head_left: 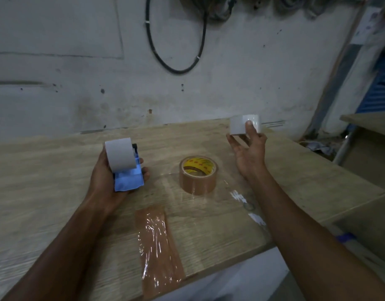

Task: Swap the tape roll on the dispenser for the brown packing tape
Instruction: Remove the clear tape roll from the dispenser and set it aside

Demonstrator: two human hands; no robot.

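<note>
My left hand (104, 177) grips a blue tape dispenser (128, 178) with a white tape roll (121, 155) mounted on top of it, held above the wooden table (56, 170). My right hand (250, 148) holds a second white tape roll (239, 124) up at the table's far right, thumb pressed on its side. The brown packing tape roll (198, 175), with a yellow printed core, stands flat on the table between my two hands, touched by neither.
A strip of brown tape (159, 246) is stuck on the table near its front edge. Clear tape scraps (246, 200) lie right of the brown roll. A grey wall with a hanging black cable (176, 68) backs the table. Another wooden surface (370, 122) stands at right.
</note>
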